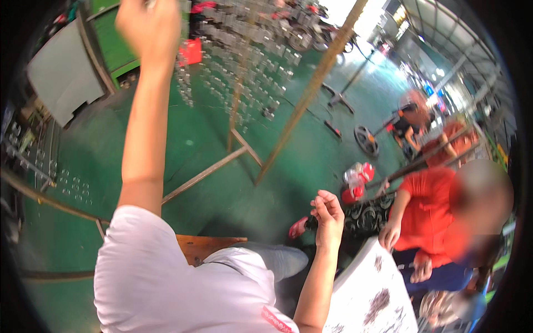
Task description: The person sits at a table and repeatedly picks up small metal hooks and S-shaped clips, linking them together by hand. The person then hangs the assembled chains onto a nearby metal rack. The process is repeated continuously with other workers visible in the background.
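Observation:
My left arm reaches far up, and my left hand (149, 30) is blurred at the top edge. Its fingers look curled in, with a small pale spot between them that I cannot make out. In front of it, many small shiny pieces (222, 70) hang in rows, smeared by motion. My right hand (328, 213) is raised above my lap, fingers bent and pinched toward the thumb; anything held there is too small to tell. Nearest to that hand is a white-topped table (347, 288) with dark heaps of small pieces (380, 300).
A person in a red top (427, 205) sits at the table's far right side, both hands over its edge. A slanting pole (311, 94) with a floor foot stands ahead. Green cabinet (114, 39) at upper left; red-and-white containers (355, 180) on the green floor.

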Available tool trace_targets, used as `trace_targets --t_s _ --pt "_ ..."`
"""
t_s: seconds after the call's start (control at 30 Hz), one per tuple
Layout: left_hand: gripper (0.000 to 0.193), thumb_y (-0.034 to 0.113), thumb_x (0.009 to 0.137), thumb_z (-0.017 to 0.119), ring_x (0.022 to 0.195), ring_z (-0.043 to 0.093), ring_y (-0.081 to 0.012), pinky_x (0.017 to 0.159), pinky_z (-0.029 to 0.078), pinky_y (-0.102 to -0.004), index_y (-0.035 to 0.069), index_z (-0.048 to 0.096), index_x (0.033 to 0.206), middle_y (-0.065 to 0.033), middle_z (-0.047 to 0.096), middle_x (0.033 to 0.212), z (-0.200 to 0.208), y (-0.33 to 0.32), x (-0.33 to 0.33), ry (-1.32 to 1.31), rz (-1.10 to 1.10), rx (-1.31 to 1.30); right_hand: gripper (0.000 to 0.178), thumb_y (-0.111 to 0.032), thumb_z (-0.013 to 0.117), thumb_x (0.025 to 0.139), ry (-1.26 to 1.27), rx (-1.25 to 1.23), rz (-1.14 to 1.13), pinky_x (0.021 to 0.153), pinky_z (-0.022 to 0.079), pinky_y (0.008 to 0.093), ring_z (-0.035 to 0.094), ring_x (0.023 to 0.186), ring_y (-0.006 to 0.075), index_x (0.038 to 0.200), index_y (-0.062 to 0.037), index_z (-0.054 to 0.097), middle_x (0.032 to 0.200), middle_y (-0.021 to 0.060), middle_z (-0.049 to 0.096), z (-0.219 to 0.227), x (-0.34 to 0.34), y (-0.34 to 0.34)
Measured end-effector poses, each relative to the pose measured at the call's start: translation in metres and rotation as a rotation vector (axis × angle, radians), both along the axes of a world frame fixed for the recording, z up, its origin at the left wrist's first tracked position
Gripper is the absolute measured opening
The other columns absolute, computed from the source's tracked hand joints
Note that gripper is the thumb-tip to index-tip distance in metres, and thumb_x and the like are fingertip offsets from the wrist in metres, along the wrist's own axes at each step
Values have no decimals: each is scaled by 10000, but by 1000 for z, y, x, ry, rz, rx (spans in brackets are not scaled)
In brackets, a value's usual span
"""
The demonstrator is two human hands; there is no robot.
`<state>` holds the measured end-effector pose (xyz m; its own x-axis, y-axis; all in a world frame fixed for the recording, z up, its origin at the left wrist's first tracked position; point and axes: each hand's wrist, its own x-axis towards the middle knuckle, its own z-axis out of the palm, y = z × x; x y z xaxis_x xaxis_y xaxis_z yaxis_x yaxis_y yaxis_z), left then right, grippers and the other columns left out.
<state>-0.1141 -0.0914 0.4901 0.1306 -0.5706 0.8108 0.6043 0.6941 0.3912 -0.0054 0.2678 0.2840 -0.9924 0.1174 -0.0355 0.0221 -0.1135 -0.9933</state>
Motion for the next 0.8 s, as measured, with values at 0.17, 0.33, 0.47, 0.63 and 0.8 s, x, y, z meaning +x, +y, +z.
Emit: trace_targets --t_s 0.17,0.33,0.47,0.63,0.8 --pt "96 64 818 630 830 613 -242 738 477 -375 5 645 892 -139 656 895 -112 165 85 -131 -1012 -880 207 -87 639 891 -35 18 -122 582 442 257 546 671 111 1081 -7 616 801 41 596 -27 36 45" --pt "246 209 852 647 962 588 -253 838 448 -378 78 663 1060 -77 648 1070 -210 284 137 -787 -1736 -1628 164 -117 650 887 -53 38 -397 705 431 218 543 788 65 1037 -51 643 860 -15 614 -69 103 104" --pt "313 265 887 607 1062 565 -254 890 431 -396 89 636 1145 -67 613 1175 -263 326 155 -797 -1854 -2098 146 -85 643 887 -40 127 -709 727 459 228 570 816 78 1021 -26 646 877 -3 629 -109 169 158" --pt "184 162 871 637 973 616 -263 840 483 -373 50 686 1009 -87 670 1037 -294 400 188 -948 -2313 -1667 175 -116 646 860 -289 616 -1138 778 490 288 640 846 147 981 10 663 912 77 699 -145 275 272" --pt "113 35 843 644 801 653 -234 727 510 -317 34 696 944 -85 686 865 -320 495 215 -806 -2353 -1345 200 -116 695 810 -557 782 -1368 769 513 337 658 832 239 982 -12 695 937 141 679 -154 358 389"
